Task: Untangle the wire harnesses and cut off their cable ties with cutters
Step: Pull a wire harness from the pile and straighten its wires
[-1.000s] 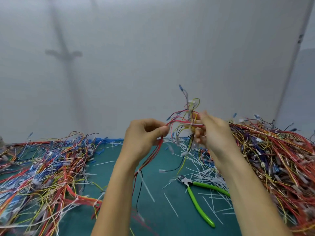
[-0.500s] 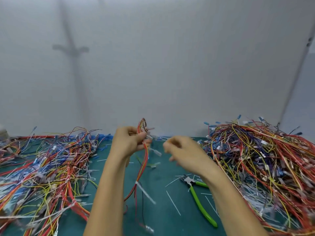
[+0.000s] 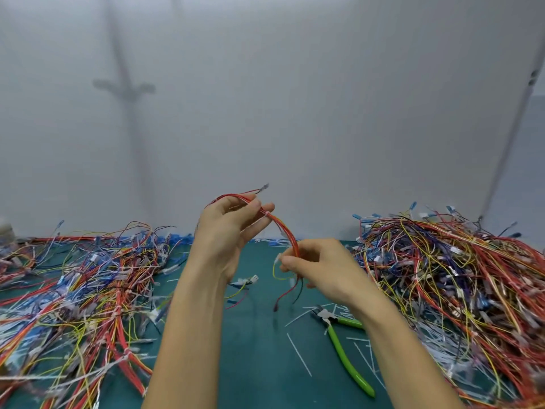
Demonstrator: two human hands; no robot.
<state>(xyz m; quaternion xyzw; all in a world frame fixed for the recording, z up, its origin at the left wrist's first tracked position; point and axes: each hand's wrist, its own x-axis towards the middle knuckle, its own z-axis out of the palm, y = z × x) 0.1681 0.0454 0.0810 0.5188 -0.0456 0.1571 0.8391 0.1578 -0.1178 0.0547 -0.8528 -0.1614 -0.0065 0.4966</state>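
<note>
We hold one red harness (image 3: pixel 283 230) up between both hands, above the green worktop (image 3: pixel 259 367).
A loose wire heap (image 3: pixel 88 290) lies far left. Our left hand (image 3: pixel 227 234) grips the harness's upper end, and a white cable tie (image 3: pixel 267 214) sits at its fingertips. Our right hand (image 3: pixel 321 267) pinches the lower part. Green-handled cutters (image 3: pixel 343 349) lie below that wrist, beside the tangled pile (image 3: pixel 457 290).

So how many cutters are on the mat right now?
1. The green-handled cutters lie on the mat, just left of the right-hand wire pile. More could be buried under the piles.
</note>
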